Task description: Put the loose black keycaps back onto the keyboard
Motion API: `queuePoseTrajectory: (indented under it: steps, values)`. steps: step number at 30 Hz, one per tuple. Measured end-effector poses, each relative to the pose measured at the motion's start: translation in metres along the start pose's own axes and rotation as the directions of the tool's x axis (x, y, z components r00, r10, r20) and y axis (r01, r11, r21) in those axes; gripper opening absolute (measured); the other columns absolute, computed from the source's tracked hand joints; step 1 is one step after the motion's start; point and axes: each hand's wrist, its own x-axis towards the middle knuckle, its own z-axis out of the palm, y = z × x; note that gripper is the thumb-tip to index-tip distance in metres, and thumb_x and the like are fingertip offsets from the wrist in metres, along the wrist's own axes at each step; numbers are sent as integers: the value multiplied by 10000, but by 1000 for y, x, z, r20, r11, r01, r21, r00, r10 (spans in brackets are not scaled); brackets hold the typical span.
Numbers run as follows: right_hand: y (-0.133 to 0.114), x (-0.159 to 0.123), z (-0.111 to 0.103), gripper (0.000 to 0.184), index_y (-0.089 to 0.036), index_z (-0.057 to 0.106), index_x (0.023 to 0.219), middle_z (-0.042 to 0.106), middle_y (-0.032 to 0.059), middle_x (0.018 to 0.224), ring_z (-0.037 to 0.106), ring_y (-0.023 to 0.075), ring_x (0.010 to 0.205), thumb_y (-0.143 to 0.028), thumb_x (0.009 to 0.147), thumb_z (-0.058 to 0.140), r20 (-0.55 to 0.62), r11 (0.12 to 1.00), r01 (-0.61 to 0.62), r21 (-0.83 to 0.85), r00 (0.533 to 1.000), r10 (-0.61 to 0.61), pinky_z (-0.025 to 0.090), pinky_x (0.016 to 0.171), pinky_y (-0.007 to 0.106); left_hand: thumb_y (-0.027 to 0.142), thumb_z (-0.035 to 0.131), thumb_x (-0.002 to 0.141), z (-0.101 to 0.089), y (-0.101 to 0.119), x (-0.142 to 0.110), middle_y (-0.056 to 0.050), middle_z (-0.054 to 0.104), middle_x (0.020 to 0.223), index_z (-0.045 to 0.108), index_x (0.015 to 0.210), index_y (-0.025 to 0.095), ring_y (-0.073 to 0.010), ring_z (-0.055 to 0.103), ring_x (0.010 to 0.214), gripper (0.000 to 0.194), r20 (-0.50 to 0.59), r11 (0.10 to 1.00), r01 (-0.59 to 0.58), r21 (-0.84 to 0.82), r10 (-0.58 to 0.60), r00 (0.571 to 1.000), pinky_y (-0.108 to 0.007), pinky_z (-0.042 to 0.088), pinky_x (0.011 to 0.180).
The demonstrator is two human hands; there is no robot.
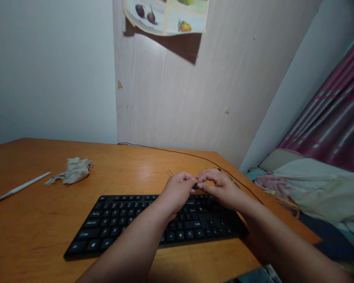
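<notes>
A black keyboard (118,220) lies on the wooden table in front of me, its right part under my hands and forearms. My left hand (178,190) is closed in a pinch above the keyboard's back edge, holding a small black piece (195,186) too small to make out fully. Thumb and fingertips of my right hand (220,186) close on the same piece from the other side. Just behind my left hand lies a thin wire loop (169,173). Another small dark piece (219,169) shows by the right hand's knuckles.
A crumpled greyish cloth (75,171) and a long white pointed stick (20,188) lie on the left of the table (129,165). One thin black cable (191,154) runs along the back and right. Beyond the right edge is a bed with bedding (318,188).
</notes>
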Motion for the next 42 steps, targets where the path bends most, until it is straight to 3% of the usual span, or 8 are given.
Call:
queuePoseTrajectory:
  steps: [6, 11, 19, 28, 34, 42]
  values:
    - [-16, -15, 6, 133, -225, 692, 852, 689, 32, 888, 603, 201, 901, -309, 922, 616, -91, 997, -67, -27, 994, 64, 444, 840, 361, 166, 677, 729, 2, 2, -4, 14, 609, 659, 592, 731, 151, -95, 532, 620, 87, 49, 992, 66, -105, -61, 997, -207, 392, 613]
    - [-27, -26, 15, 106, -226, 679, 950, 675, 48, 929, 588, 218, 920, -316, 901, 654, -199, 983, -61, -173, 980, 26, 452, 818, 365, 138, 649, 721, 3, -1, -4, 25, 593, 621, 587, 725, 159, -91, 537, 568, 66, 61, 970, 114, -216, -103, 993, -208, 408, 589]
    - [-39, -36, 17, 114, -238, 704, 965, 685, 51, 889, 587, 222, 883, -292, 923, 613, -202, 959, -81, -272, 979, 25, 447, 793, 369, 87, 612, 734, 4, 5, -8, 14, 614, 607, 578, 736, 156, -93, 569, 565, 77, 86, 977, 146, -153, -134, 987, -210, 443, 607]
    - [-36, -47, 1, 115, -215, 682, 850, 642, 30, 785, 558, 188, 770, -284, 894, 603, -75, 961, -150, -232, 988, 136, 427, 711, 324, 87, 577, 743, 8, 4, -11, 6, 646, 715, 602, 855, 161, -111, 618, 639, 136, 185, 980, 188, -70, -173, 967, -236, 474, 674]
    - [-26, -57, -3, 56, -200, 655, 854, 633, 32, 813, 555, 193, 807, -244, 872, 626, 117, 946, -153, -286, 974, 193, 414, 723, 312, 159, 613, 742, 5, 5, -9, -5, 659, 717, 628, 911, 161, -150, 608, 700, 169, 89, 994, 97, 46, -101, 991, -257, 456, 677]
    - [-21, -57, -1, 95, -194, 690, 908, 637, 55, 853, 546, 200, 830, -237, 900, 606, 213, 931, -107, -348, 958, 189, 427, 751, 325, 170, 602, 762, 3, 2, -7, -31, 675, 812, 675, 876, 153, -176, 608, 787, 137, 18, 975, -4, 224, 0, 1000, -270, 447, 718]
